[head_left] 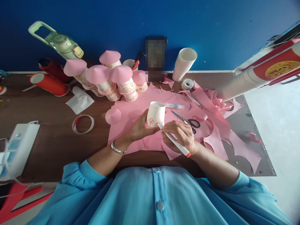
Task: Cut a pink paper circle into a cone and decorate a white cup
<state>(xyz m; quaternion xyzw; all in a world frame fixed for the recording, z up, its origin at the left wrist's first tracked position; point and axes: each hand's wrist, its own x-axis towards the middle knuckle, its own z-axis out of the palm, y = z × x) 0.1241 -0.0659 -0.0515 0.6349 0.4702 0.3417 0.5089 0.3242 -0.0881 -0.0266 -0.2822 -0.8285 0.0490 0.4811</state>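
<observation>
My left hand (140, 126) is wrapped round a white paper cup (156, 112) and holds it over the pink paper (131, 112). A red flower is drawn low on the cup's side. In my right hand (180, 134) is a white marker (177, 144) with a red end, its tip at the cup's lower wall. Just beyond that hand lie black-handled scissors (186, 120) and a small clear tube with a label (174, 106). Left of the cup rests a pink paper cone (113, 116).
Several decorated cups with pink cone tops (120, 79) stand at the back left. Behind are a white cup stack (184, 65) and a tape roll (187, 83). Another tape roll (83, 124), a tissue (79, 100) and a power strip (20, 147) lie left. Pink scraps (234, 140) cover the right.
</observation>
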